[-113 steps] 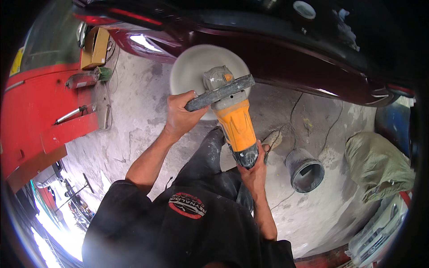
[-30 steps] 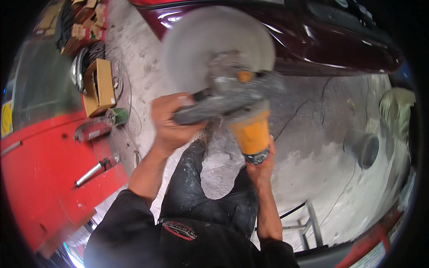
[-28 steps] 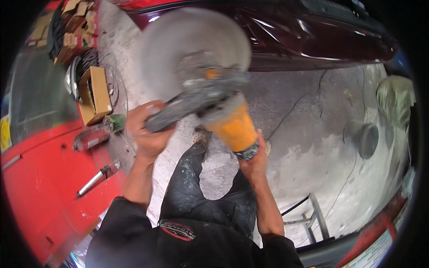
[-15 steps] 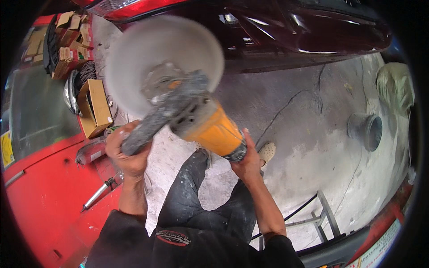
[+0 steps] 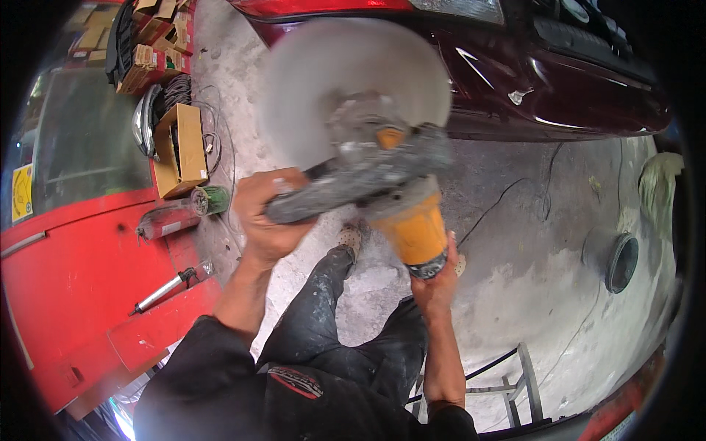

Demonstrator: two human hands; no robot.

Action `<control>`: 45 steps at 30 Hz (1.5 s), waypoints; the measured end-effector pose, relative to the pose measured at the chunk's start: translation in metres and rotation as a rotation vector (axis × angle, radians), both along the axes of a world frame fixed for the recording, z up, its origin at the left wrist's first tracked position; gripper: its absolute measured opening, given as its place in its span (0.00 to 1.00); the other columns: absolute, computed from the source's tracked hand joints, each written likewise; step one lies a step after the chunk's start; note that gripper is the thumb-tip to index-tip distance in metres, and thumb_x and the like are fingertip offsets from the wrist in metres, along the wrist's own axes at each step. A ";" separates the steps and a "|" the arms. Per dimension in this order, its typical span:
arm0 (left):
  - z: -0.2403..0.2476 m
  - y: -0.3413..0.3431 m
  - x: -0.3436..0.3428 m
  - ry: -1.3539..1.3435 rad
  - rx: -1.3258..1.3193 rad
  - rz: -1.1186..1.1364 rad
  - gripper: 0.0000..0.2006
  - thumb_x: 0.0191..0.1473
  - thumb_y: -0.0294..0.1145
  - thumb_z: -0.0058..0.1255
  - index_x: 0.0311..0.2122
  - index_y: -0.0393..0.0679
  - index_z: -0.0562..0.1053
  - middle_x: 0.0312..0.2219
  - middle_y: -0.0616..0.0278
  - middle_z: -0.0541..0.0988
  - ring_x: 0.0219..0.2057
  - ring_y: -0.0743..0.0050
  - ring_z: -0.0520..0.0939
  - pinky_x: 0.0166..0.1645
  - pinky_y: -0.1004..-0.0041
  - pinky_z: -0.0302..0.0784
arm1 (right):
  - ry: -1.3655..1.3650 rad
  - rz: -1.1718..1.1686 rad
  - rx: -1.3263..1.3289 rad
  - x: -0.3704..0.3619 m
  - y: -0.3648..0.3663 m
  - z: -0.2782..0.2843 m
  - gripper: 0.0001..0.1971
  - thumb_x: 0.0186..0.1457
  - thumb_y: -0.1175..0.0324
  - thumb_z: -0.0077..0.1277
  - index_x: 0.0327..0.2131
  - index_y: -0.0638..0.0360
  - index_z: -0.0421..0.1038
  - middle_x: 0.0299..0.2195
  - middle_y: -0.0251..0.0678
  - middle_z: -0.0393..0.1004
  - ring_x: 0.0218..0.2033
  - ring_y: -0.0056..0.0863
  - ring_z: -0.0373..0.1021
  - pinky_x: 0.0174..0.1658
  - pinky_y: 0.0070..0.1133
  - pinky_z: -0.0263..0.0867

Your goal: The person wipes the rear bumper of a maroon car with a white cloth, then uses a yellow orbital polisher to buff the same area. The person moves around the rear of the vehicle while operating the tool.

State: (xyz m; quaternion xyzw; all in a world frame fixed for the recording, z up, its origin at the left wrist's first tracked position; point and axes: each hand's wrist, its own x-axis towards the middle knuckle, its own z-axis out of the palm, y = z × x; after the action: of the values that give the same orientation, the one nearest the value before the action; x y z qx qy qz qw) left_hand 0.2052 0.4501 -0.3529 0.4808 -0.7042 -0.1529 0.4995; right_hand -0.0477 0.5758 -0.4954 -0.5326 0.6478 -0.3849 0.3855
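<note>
Both my hands hold a polisher [image 5: 412, 235] with a yellow body and a dusty grey handle. My left hand [image 5: 273, 213] is wrapped round the left end of the grey handle. At the black rear end of the yellow body, my right hand [image 5: 435, 283] is closed. The polisher's large, round, whitish pad [image 5: 309, 88] is blurred and faces away from me. It overlaps the edge of a dark maroon car bumper [image 5: 507, 110] in view; whether they touch I cannot tell. Above the bumper is a red and clear tail light [image 5: 463, 9].
On my left, a red cabinet [image 5: 66, 272] carries a caulking gun [image 5: 165, 289]. An open cardboard box [image 5: 193, 147], a headlight [image 5: 145, 121] and a green can [image 5: 212, 200] stand beyond. To the right lie a bucket [image 5: 624, 262], a metal stand [image 5: 526, 382] and a cable [image 5: 500, 197] on the floor.
My view has shifted left, so the surroundings sit farther right. The polisher has swung right along the bumper, its handle now closer to level. Both hands keep their grip.
</note>
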 end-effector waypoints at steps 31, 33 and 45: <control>-0.002 -0.029 -0.168 -0.254 0.251 -0.443 0.13 0.30 0.22 0.65 0.19 0.42 0.69 0.14 0.61 0.69 0.14 0.63 0.71 0.22 0.73 0.63 | -0.253 -0.318 0.107 -0.037 0.057 -0.057 0.47 0.46 0.70 0.69 0.64 0.65 0.47 0.58 0.48 0.67 0.59 0.37 0.66 0.61 0.28 0.60; 0.000 -0.028 -0.166 -0.282 0.268 -0.426 0.13 0.31 0.24 0.66 0.20 0.42 0.70 0.16 0.59 0.71 0.15 0.63 0.73 0.23 0.72 0.64 | -0.276 -0.323 0.112 -0.038 0.059 -0.056 0.47 0.46 0.70 0.69 0.64 0.65 0.48 0.58 0.48 0.66 0.59 0.37 0.66 0.61 0.28 0.60; 0.020 0.030 -0.080 -0.352 0.172 -0.090 0.14 0.31 0.17 0.62 0.20 0.38 0.65 0.15 0.59 0.68 0.16 0.65 0.72 0.23 0.72 0.66 | -0.344 0.016 0.094 0.002 0.040 -0.070 0.49 0.41 0.66 0.70 0.65 0.55 0.51 0.55 0.51 0.70 0.53 0.49 0.71 0.53 0.34 0.70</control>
State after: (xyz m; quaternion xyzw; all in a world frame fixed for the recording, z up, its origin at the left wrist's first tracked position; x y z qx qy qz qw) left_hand 0.1251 0.4797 -0.3328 0.5092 -0.7857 -0.1482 0.3186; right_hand -0.0458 0.6161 -0.5650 -0.4454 0.5853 -0.4366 0.5182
